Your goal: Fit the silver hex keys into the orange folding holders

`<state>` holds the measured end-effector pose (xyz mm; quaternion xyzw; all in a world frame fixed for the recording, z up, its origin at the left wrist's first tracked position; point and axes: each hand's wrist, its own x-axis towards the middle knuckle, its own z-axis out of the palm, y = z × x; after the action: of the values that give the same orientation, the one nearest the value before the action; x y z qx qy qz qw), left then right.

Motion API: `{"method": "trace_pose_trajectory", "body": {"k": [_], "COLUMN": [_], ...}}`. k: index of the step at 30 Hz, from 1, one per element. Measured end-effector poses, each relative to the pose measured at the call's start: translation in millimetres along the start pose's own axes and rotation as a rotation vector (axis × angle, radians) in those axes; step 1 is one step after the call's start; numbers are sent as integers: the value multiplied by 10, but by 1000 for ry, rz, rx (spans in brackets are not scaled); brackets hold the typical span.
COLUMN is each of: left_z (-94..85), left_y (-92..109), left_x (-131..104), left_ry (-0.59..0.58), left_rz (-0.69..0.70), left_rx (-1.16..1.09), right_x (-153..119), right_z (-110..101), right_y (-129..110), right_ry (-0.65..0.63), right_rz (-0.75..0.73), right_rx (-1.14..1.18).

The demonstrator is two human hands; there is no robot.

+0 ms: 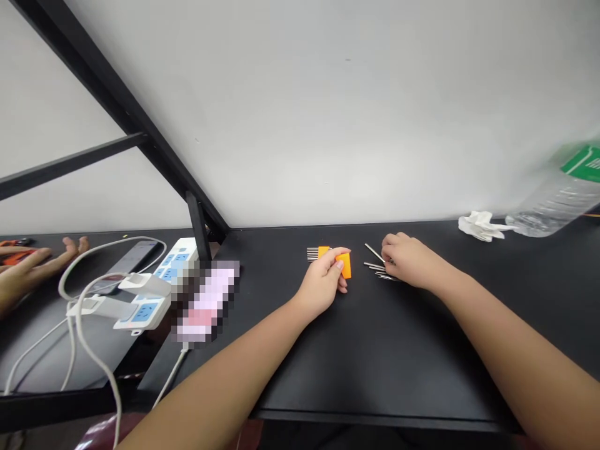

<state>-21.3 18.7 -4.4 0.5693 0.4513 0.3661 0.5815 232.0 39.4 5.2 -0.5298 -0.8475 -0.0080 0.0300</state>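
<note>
My left hand [323, 281] is closed around a small orange block [345, 265], thumb on its near face. Just beyond its knuckles lies another orange piece [323, 250], with a row of thin metal rods [312, 254] pointing left out of it; my fingers partly cover it, and I cannot tell whether the two orange parts are joined. To the right, my right hand [407, 259] has its fingers curled down on a loose bunch of thin silvery metal rods [375, 267] on the black table. The rods' right ends are hidden under the fingers.
Left of my arm are a phone [206, 303] with blurred screen, a white power strip [159, 281] with cables and a black metal frame [199, 225]. Another person's hand [47, 265] rests farther left. Crumpled tissue [480, 225] and a plastic bottle [548, 203] are back right.
</note>
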Motion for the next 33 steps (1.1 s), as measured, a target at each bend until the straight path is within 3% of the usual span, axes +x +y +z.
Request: {"method": "trace_pose_trajectory", "body": {"k": [8,13,23,33], "left_z": [-6,-7,-4,-6], "left_y": [0,44,182,190], "left_x": [10,-1,-61,-74], "left_ry": [13,-17,-47,-93], "left_rz": [-19,-67,-140,-181], "left_rx": [-177,-395,-509,-529], "right_x": [-105,-217,-295,-336], "right_z": [-97,-215,-335,-365], "right_y": [-100,-249,-377,-450], "right_ry": [190,229,395,434], "right_rz": [170,48,-52,-57], "right_rx": [538,865,773,811]}}
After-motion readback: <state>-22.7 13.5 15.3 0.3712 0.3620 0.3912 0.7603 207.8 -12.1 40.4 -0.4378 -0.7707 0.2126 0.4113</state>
